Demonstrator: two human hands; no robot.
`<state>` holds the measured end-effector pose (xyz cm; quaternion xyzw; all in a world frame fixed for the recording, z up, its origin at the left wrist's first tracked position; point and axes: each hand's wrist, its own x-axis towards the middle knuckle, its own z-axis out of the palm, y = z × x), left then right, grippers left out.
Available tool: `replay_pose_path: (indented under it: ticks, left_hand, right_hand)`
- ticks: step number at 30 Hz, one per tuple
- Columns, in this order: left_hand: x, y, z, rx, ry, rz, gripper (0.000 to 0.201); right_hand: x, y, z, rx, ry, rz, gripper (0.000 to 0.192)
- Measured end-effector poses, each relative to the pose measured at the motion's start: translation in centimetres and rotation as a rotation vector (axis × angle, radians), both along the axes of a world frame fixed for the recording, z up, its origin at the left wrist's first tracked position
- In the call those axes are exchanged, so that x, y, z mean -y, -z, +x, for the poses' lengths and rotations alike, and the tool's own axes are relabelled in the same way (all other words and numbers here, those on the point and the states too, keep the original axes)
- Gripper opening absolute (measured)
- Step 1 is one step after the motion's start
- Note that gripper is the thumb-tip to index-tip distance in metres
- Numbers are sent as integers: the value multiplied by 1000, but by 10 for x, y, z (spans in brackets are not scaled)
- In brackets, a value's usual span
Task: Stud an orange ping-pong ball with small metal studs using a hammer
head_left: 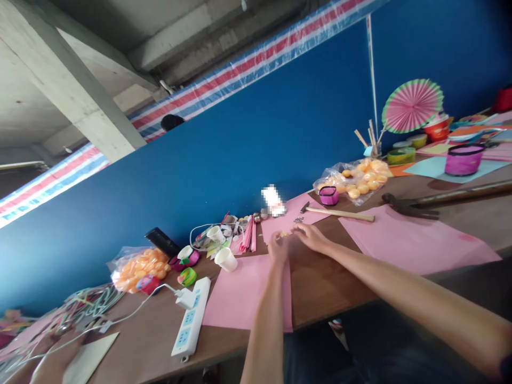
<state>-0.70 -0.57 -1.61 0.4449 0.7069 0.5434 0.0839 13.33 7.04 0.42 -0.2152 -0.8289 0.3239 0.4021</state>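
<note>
My left hand point(277, 247) is over the table beside the edge of a pink sheet point(244, 293). Its fingers are closed around a small yellowish piece point(284, 234), too small to name. Close by on its right, my right hand point(310, 237) has its fingers loosely stretched toward the left hand, and nothing shows in them. Just beyond its fingertips lies a small pile of metal bits point(298, 219), on another pink sheet point(276, 226). A small hammer point(340, 213) with a wooden handle rests to the right of the pile.
A white power strip point(192, 320) and a paper cup point(226, 260) stand left. Bags of orange balls point(144, 269) lie at left and back right. A claw hammer point(420, 202) and pink basket point(464, 160) are right. Another person's hand point(60, 346) is at lower left.
</note>
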Motion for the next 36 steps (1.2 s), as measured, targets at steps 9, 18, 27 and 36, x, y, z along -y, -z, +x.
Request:
replay_pose_path:
  ticks: [9, 18, 27, 36]
  left_hand:
    - [5, -9, 7, -60, 30, -7, 33]
    - [5, -10, 8, -104, 8, -9, 27]
    - [1, -5, 1, -89, -71, 19, 31]
    - [6, -14, -14, -38, -119, 63, 32]
  right_hand:
    - [-4, 4, 2, 65, 312, 31, 23]
    - [-32, -7, 10, 223, 409, -109, 24]
    - [-43, 3, 31, 381, 374, -43, 25]
    - [-39, 13, 29, 378, 312, 149, 24]
